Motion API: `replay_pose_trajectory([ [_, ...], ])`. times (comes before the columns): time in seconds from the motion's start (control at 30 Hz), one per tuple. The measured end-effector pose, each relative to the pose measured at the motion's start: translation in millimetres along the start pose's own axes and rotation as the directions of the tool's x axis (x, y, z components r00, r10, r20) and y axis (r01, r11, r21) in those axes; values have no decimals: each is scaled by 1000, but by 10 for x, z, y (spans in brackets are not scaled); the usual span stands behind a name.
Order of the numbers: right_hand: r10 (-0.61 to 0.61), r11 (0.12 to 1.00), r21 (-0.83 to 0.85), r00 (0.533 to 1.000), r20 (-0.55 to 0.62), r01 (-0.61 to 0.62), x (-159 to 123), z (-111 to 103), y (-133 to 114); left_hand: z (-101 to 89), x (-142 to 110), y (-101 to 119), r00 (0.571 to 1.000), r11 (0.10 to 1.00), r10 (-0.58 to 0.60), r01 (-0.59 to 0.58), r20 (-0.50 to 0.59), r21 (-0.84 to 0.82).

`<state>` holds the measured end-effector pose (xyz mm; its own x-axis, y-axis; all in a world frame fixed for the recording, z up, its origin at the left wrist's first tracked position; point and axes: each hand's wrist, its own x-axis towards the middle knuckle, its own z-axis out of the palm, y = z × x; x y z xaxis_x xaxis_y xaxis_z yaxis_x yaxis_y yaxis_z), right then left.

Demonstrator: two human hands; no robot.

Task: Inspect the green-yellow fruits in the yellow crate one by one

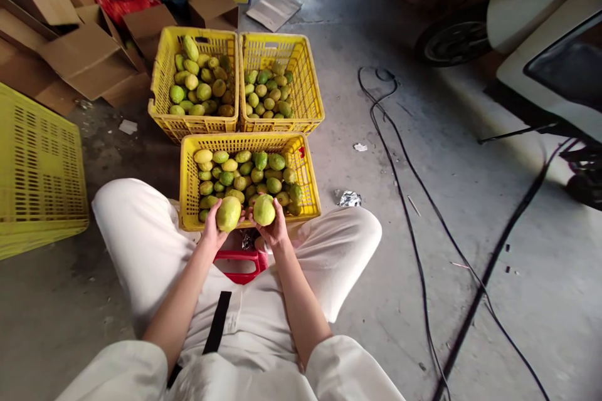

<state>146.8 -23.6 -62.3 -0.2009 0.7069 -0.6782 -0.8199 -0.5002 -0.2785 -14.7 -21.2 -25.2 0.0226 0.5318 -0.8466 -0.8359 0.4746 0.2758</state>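
Note:
My left hand (214, 224) is closed around a large yellow-green lemon (229, 213). Another pale green lemon (264, 210) rests in the grip of my right hand (277, 229). Both fruits are side by side, a small gap apart, over the near edge of a yellow plastic crate (188, 183). Inside that crate lie many green and yellow lemons (239, 183), partly covered by my hands. Behind it stand two more yellow crates, the left one (162, 78) fuller of large fruit, the right one (305, 88) holding smaller greenish fruit.
Opened cardboard boxes (87, 53) pile up at the back left. A tall yellow crate (40, 169) stands on my left. Black cables (399, 182) run over the concrete floor at right, near a white vehicle (555, 69). Under me is a red stool (242, 266).

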Motion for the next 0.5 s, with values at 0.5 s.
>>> replay_pose_trajectory([
  [0.5,-347,938,34,925,152,346,679,1231,-990,-60,123,14,979,989,-146,139,-140,-60],
])
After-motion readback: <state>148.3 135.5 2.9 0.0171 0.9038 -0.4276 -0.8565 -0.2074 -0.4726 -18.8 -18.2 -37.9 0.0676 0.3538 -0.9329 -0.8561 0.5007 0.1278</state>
